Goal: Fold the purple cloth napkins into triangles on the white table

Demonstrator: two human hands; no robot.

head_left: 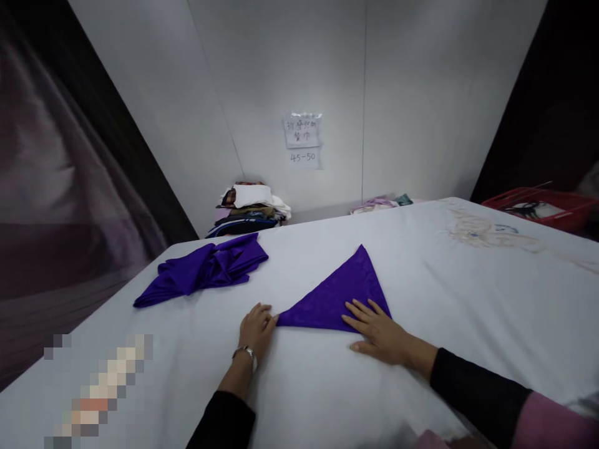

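A purple cloth folded into a triangle (344,293) lies flat on the white-covered table (421,274). My left hand (256,329), a watch on its wrist, pinches the triangle's left corner with closed fingers. My right hand (377,332) lies flat with fingers stretched out on the triangle's lower right edge, pressing it down. A second purple cloth (206,268), bunched and folded loosely, lies to the left, apart from both hands.
A stack of folded fabrics (248,209) sits at the far left corner by the wall, more cloths (381,202) at the far edge. A red basket (543,209) stands at the right. A paper note (303,138) hangs on the wall. A dark curtain (56,206) borders the left.
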